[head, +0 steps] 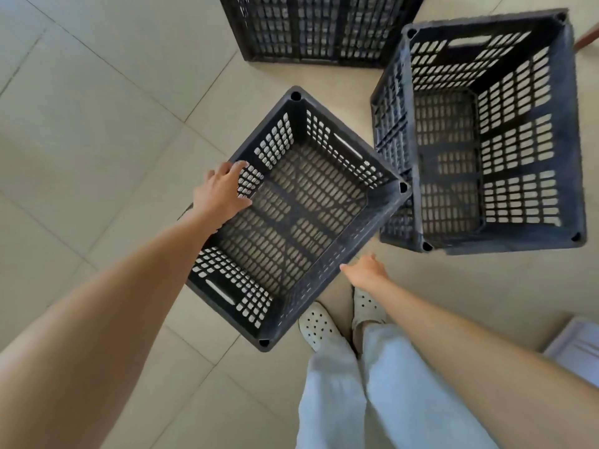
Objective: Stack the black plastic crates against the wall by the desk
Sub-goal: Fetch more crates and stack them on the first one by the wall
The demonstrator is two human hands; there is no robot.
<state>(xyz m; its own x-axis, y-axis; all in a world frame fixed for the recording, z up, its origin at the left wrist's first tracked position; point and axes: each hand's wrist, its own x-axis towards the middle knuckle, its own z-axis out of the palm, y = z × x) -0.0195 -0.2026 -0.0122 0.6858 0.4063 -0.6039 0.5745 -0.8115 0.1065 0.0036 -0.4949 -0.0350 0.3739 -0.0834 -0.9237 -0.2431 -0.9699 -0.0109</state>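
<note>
Head view, looking straight down. We had the near crate (293,218) turned diagonal on the tiled floor (97,124), open side up and empty. Our left hand (222,194) lay on its left long rim, fingers (241,166) curled over the top edge and thumb inside against the wall. Grip looked light, probably resting more than clamped. Our right hand (366,270) hung just beside the right long wall, fingers loosely spread, holding nothing, and we couldn't tell if it touched the plastic.

Open floor was on the left and lower left, nothing standing there. The right side was tight: the near crate's far right corner sat touching or nearly touching the tall stack (486,134), which read as one crate on another, its lower tier showing at the left face. A third crate (311,27) stood farther up, with a narrow strip of floor between it and the other two.

Our feet in white perforated clogs (319,325) stood right at the near crate's lower corner, pale trouser legs (372,384) below.

The third crate was cut off by the top edge. A pale box (577,348) was clipped at the right edge and a brown piece at upper right was too small to identify.
</note>
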